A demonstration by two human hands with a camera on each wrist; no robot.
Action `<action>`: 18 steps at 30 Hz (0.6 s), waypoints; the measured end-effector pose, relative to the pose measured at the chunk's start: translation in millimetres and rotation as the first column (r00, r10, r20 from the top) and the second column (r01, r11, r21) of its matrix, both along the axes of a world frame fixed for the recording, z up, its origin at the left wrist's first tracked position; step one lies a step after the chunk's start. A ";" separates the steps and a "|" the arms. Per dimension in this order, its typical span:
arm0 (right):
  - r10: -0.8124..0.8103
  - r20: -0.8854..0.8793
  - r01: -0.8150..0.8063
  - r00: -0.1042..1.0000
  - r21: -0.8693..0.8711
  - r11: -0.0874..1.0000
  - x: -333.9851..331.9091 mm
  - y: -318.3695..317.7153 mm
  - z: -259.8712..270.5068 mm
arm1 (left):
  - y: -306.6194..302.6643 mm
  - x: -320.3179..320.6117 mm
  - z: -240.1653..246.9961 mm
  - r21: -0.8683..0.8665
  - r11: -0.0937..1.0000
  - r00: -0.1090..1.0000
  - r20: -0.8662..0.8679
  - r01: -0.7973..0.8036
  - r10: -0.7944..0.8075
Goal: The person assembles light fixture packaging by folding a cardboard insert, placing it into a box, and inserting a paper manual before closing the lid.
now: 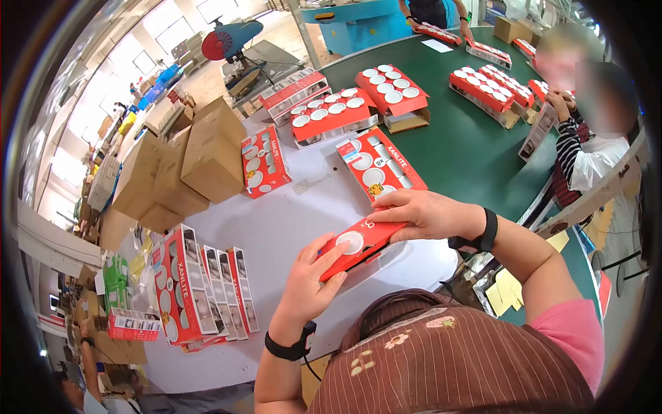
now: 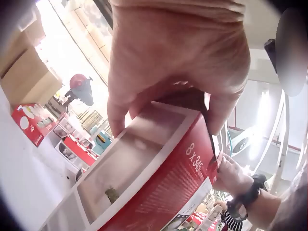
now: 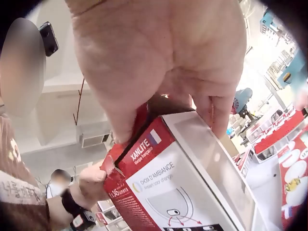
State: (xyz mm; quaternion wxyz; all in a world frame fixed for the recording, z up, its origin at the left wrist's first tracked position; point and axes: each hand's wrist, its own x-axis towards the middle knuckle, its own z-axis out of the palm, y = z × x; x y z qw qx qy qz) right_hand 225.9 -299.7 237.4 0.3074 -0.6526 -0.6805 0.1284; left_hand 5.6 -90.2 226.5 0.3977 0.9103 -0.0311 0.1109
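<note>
A red and white Xanlite carton, marked 8x, is tilted in front of the person's apron with both hands on it. The left hand grips its near left end, thumb on one side and fingers on the other, beside a round white disc on top. At the opposite end the right hand holds the upper edge, fingers spread over the red top. The left wrist view shows the carton's printed side below the left palm. The right wrist view has its lamp-picture panel under the right palm.
Another Xanlite carton lies just beyond the hands. Upright packed cartons stand at the left, near brown boxes. Cartons with white round tops sit on the green table. Other people work at the far and right sides.
</note>
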 end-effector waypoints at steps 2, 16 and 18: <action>-0.013 0.139 0.012 0.990 0.007 1.000 -1.3 -1.5 -1.3 | -4.7 -3.5 4.5 0.348 0.936 0.997 -0.029 -0.051 0.065; -0.343 0.333 0.206 0.879 0.383 0.900 -52.5 -6.3 -10.6 | -34.3 29.2 7.3 0.655 0.743 0.987 0.019 -0.134 0.161; -0.395 0.305 0.257 0.867 0.405 0.877 -65.1 -7.1 -26.4 | -33.4 30.6 6.7 0.650 0.744 0.986 0.045 -0.153 0.163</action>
